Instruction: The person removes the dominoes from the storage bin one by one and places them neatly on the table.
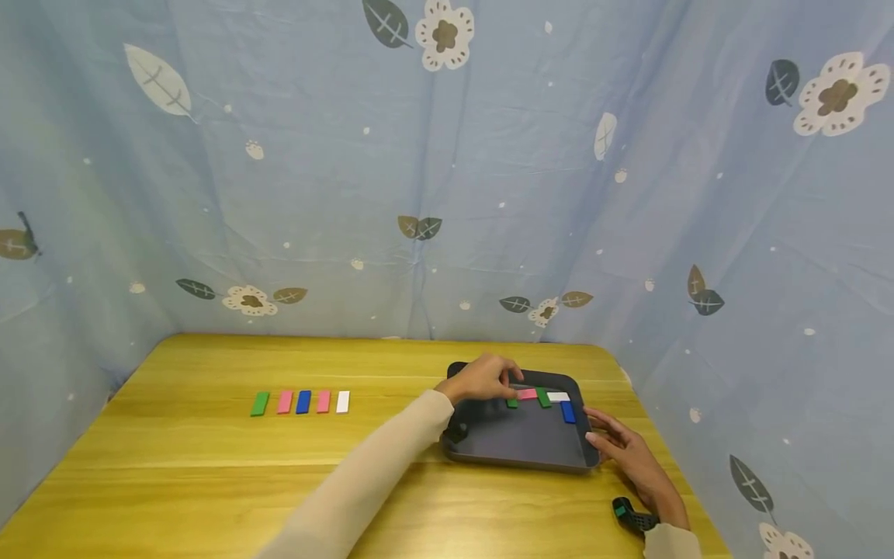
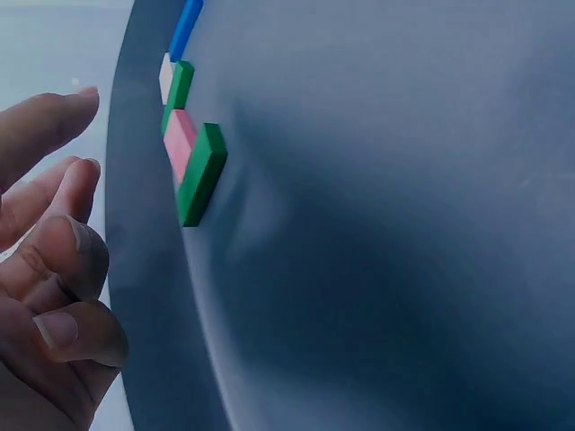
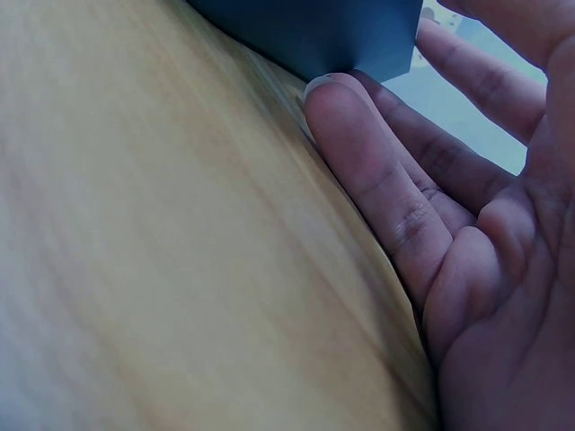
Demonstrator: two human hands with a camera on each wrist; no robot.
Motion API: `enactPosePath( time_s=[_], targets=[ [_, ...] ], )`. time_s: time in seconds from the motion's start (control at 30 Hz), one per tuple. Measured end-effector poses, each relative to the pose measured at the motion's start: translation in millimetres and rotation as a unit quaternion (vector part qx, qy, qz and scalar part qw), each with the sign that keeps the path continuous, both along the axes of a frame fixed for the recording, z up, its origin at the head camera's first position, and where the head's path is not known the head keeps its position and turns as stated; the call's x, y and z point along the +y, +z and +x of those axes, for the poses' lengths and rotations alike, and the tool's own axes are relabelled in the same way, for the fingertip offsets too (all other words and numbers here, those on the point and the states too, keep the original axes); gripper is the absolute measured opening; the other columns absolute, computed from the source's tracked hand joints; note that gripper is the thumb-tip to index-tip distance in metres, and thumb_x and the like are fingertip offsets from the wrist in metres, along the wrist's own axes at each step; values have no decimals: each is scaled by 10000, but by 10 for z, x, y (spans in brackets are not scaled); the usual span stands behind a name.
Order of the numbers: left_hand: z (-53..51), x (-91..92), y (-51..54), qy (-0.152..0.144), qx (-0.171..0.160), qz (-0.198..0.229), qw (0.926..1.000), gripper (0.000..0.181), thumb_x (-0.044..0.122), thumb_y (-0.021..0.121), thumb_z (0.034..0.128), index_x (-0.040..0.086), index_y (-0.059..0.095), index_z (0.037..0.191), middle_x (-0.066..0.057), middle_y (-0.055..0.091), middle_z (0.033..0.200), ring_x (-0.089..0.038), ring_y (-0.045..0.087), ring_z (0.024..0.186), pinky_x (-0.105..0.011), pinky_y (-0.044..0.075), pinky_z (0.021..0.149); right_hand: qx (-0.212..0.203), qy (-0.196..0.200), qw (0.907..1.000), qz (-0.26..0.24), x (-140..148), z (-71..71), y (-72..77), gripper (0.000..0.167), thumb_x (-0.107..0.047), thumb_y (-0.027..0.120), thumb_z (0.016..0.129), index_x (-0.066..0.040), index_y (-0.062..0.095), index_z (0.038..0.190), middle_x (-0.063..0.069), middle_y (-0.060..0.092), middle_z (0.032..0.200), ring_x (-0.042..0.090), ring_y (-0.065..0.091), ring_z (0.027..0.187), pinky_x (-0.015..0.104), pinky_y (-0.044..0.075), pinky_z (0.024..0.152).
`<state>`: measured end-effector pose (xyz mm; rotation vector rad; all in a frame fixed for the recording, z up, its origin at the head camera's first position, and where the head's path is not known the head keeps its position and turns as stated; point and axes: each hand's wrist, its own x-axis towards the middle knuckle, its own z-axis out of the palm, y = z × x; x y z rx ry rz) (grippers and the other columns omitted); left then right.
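Note:
Over the back left part of a dark tray (image 1: 517, 463), the left hand (image 1: 484, 378) hovers with bent, spread fingers; in the left wrist view the hand (image 2: 54, 260) holds nothing and sits beside a green block (image 2: 203, 175). Along the tray's back wall lie that green block (image 1: 512, 404), a pink block (image 1: 527, 394), another green block (image 1: 543, 397) and a white block (image 1: 559, 397), with a blue block (image 1: 568, 412) near the right wall. The right hand (image 1: 632, 458) rests its fingers at the tray's right side; the right wrist view shows the hand (image 3: 449, 206) against the tray's outside (image 3: 332, 36).
On the table's left (image 1: 209, 442) stands a row of blocks: green (image 1: 260, 404), pink (image 1: 285, 402), blue (image 1: 303, 401), pink (image 1: 323, 401) and white (image 1: 342, 402). A patterned curtain (image 1: 349, 171) hangs behind the table and at its sides.

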<state>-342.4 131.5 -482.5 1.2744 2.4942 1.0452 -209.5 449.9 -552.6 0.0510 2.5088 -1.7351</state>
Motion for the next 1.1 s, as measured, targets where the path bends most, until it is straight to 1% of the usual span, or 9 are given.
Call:
enactPosePath(
  time_s=[0.1, 0.23, 0.33, 0.43, 0.63, 0.77, 1.1],
  targets=[
    [8, 16, -40, 62, -117, -81, 9999, 321, 144, 795, 922, 19, 726, 1210, 46, 635, 749, -78, 582, 649, -223, 471, 622, 35, 20, 10000, 17, -6, -5, -13, 611, -354, 697, 997, -239, 469, 1552, 163, 473, 1505, 278, 585, 1128, 384, 548, 768],
    [16, 29, -101, 287, -158, -312, 9990, 356, 186, 817, 910, 49, 725, 1226, 73, 632, 768, -60, 588, 662, -227, 481, 637, 91, 93, 9999, 50, -13, -21, -30, 601, -347, 682, 1009, -238, 462, 1557, 159, 473, 1505, 286, 590, 1098, 388, 549, 761],
    [18, 35, -148, 511, -110, -595, 9969, 410, 248, 842, 889, 93, 718, 1248, 103, 634, 756, -41, 602, 641, -238, 492, 651, 90, 78, 9999, 57, -19, -42, -35, 590, -358, 682, 1007, -261, 472, 1550, 134, 487, 1492, 289, 594, 1083, 386, 549, 761],
    [26, 36, -175, 719, -94, -866, 9936, 460, 286, 856, 872, 121, 705, 1273, 106, 642, 739, -45, 614, 626, -266, 498, 677, 95, 81, 9999, 58, -20, -58, -33, 587, -366, 682, 1006, -274, 475, 1548, 123, 491, 1486, 294, 590, 1090, 386, 547, 766],
    [35, 45, -227, 1116, 130, -1201, 9864, 492, 354, 870, 850, 137, 716, 1263, 95, 623, 797, -65, 575, 706, -312, 513, 718, 113, 73, 9999, 42, -13, -42, -31, 592, -351, 686, 1005, -253, 474, 1549, 147, 485, 1495, 292, 583, 1107, 383, 549, 761],
    [37, 48, -271, 1265, 133, -1182, 9848, 495, 380, 875, 839, 144, 727, 1248, 89, 621, 776, -77, 574, 702, -323, 514, 720, 120, 30, 9999, 23, 0, -18, -40, 582, -338, 693, 1002, -254, 487, 1540, 150, 490, 1495, 284, 584, 1119, 382, 552, 759],
    [10, 25, -363, 1357, -2, -796, 9875, 472, 375, 886, 826, 165, 736, 1222, 103, 623, 728, -62, 586, 672, -321, 511, 720, 221, 118, 9997, -6, 38, -24, -72, 576, -308, 679, 1016, -245, 474, 1551, 156, 488, 1490, 265, 596, 1124, 383, 562, 768]
  ],
)
